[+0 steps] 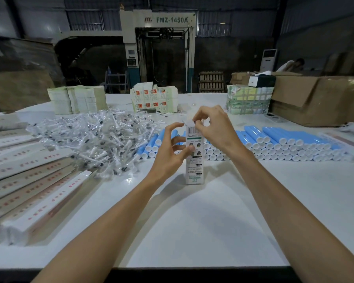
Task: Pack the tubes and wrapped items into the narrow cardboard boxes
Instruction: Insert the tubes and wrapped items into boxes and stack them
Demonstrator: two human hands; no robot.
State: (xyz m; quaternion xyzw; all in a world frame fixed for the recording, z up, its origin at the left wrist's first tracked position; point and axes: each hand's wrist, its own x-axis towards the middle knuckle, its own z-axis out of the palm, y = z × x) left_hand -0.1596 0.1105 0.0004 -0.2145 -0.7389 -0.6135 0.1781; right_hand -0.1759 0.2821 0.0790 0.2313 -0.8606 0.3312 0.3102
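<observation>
Standing upright on the desk (192, 221), narrow box (194, 166), left hand (170, 148) gripping its middle, right hand (215, 127) pinching its top, maybe the flap

Beyond the white worktop (192, 221) we see a tall machine marked FMZ-1450A (161, 48), with a blue stepladder (117, 78) to its left and a wooden pallet (211, 81) to its right. A large brown carton (315, 99) fills the worktop's far right corner. Behind it stands a white air-conditioner (268, 60), with a person (290, 65) bent over beside it.
</observation>
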